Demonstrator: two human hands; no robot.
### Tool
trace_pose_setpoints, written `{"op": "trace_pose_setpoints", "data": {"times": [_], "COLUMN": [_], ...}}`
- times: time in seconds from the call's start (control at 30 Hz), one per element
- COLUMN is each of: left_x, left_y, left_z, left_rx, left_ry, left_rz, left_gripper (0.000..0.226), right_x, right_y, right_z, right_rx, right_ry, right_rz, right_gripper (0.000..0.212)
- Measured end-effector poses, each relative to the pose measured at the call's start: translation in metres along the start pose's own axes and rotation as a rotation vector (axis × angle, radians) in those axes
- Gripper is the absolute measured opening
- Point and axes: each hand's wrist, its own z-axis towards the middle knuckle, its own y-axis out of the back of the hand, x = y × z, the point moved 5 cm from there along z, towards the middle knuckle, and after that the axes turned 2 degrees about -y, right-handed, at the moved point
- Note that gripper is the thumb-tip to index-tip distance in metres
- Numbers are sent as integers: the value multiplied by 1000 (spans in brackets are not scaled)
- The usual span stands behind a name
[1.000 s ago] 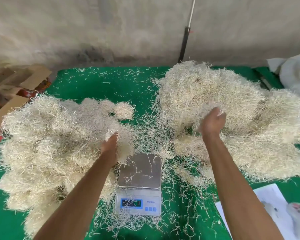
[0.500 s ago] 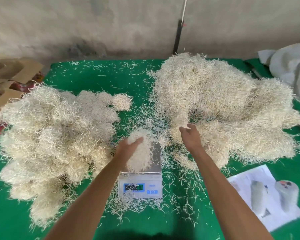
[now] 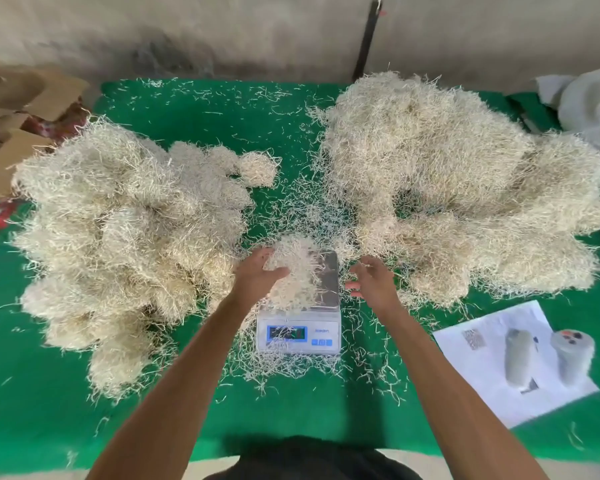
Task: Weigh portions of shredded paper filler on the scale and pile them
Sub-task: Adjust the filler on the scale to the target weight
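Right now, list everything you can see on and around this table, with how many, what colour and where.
scale: one, white with a steel plate and a blue display, centre near edge of the table
portion of shredded paper: one, cream, on the scale plate, under the left hand
piles of shredded paper: two, cream, one left, a larger one right
loose shreds: many, cream, scattered around the scale
table cover: one, green
printed sheet: one, white, near right corner
cardboard boxes: several, brown, beyond the left edge
cloth: one, grey-white, far right
left hand: fingers curled round the portion
right hand: fingers loosely curled, empty, beside the scale
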Motion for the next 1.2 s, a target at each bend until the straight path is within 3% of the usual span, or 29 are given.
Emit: {"op": "trace_pose_setpoints", "data": {"times": [0.07, 0.3, 0.4, 0.9, 1.07, 1.2], "left_x": [-2, 5, 12, 30, 26, 21], "left_y": [-10, 9, 21, 22, 20, 1], "left_z": [0, -15, -25, -41, -36, -33], "left_rx": [31, -174, -218, -245, -252, -170], "left_ry": [-15, -56, -79, -35, -12, 66], "left_rz": [-16, -93, -173, -220, -222, -179], "left_gripper": [66, 50, 68, 60, 64, 73], "right_x": [-1, -5, -11, -7, -2, 14], "right_y": [-3, -2, -8, -23, -26, -42], "right_z": [-6, -13, -13, -9, -3, -1], "right_rx": [19, 22, 14, 76, 81, 57], "right_ry": [16, 12, -5, 53, 50, 132], "right_rz": [-8, 4, 13, -84, -72, -107], "right_gripper": [34, 35, 36, 38, 40, 35]}}
